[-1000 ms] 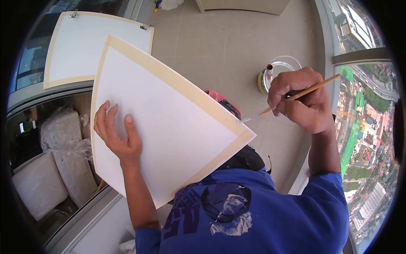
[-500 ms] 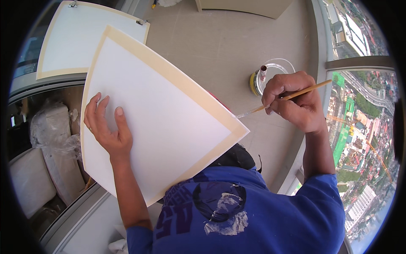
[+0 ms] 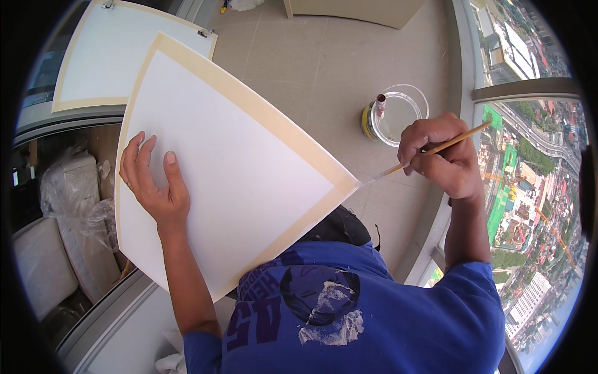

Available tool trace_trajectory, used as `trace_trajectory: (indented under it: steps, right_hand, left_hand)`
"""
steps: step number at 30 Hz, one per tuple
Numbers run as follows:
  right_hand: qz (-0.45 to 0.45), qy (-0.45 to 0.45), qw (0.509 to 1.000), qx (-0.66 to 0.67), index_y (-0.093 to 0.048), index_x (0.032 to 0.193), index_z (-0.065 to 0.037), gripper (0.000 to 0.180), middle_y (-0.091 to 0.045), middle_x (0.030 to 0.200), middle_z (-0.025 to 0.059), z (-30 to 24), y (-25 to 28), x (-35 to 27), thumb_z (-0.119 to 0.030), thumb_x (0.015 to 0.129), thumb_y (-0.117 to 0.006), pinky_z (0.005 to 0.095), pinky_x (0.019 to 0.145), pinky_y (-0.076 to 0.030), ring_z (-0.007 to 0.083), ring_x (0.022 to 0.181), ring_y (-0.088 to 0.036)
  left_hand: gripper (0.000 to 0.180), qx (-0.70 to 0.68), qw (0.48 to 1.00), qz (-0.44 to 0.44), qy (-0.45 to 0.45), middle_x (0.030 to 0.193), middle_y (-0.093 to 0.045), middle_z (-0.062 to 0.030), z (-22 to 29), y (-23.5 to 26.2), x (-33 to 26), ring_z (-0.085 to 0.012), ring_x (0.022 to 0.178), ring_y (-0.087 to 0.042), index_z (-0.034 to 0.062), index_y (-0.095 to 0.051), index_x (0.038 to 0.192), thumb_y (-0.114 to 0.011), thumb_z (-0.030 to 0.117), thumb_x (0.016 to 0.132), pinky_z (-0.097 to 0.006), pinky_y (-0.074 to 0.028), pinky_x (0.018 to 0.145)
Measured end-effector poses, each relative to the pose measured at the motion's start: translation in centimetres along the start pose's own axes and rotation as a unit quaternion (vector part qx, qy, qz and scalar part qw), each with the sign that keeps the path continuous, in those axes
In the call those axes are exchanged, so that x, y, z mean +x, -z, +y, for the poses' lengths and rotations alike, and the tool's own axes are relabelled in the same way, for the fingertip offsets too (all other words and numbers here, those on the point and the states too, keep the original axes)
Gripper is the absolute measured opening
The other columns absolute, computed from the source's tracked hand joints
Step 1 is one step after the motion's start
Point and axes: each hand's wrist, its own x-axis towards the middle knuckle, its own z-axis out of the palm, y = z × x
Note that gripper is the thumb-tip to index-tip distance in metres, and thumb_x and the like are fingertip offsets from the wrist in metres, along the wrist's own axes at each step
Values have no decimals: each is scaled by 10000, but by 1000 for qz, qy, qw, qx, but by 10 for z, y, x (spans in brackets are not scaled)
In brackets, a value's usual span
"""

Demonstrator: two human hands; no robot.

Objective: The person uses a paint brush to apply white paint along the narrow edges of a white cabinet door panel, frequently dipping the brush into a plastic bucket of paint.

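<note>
A large white board [image 3: 237,168] with a cream band along its edges lies tilted across my lap. My left hand [image 3: 156,181] rests on the board's left part, fingers spread. Pinched in my right hand [image 3: 442,156] is a thin wooden-handled paintbrush [image 3: 398,167]. Its pale bristle tip meets the board's right corner. Beyond that hand, a paint bucket [image 3: 392,117] with a yellow and dark side stands on the floor, its wire handle raised. A paint-smeared tool handle [image 3: 381,106] sticks up at the bucket's rim.
A second white board [image 3: 124,56] with a cream border and metal clips leans at the far left. Plastic-wrapped pieces [image 3: 71,187] stand behind the opening below it. Grey floor [image 3: 293,62] stretches ahead. Tall windows [image 3: 529,187] over a city line the right; a beige cabinet [image 3: 355,11] stands far off.
My right hand and the brush have moved slightly right and nearer, the tip passing from the far edge to the board's right corner. My left hand stays on the board.
</note>
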Motion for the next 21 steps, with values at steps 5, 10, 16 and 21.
trace_trajectory:
  steps: [5, 10, 16, 21]
  right_hand:
    - [24, 31, 999, -10, -679, 811, 58, 140, -674, 731, 121, 1, -6, 0, -13, 762, -569, 302, 574, -466, 172, 633, -649]
    - [26, 3, 1000, 6, -678, 810, 53, 131, -668, 722, 110, -4, -3, -7, -10, 758, -577, 307, 579, -474, 174, 629, -650]
    - [41, -8, 999, -7, -672, 809, 45, 126, -663, 725, 99, -3, -4, -4, -15, 776, -566, 277, 560, -453, 141, 622, -625]
    - [195, -74, 976, 67, -671, 823, 20, 126, -645, 728, 66, 37, 35, -8, -40, 828, -561, 243, 550, -408, 97, 615, -574]
  left_hand:
    - [318, -3, 1000, 2, 3, 1398, -625, -158, 1, -1, 0, -352, 1328, -518, 16, -656, 1284, -649, 186, 1015, -493, -364, 1142]
    - [312, -9, 1000, 9, 7, 1399, -624, -158, 1, 0, -1, -352, 1329, -518, 19, -658, 1279, -648, 188, 1017, -494, -361, 1143]
    - [311, -8, 1000, 6, 12, 1401, -620, -157, 0, 2, 0, -351, 1329, -516, 8, -657, 1272, -650, 184, 1015, -488, -366, 1139]
    - [302, 4, 1000, 0, 13, 1403, -616, -156, -2, 1, 1, -351, 1328, -511, 1, -661, 1267, -647, 172, 1017, -489, -368, 1139]
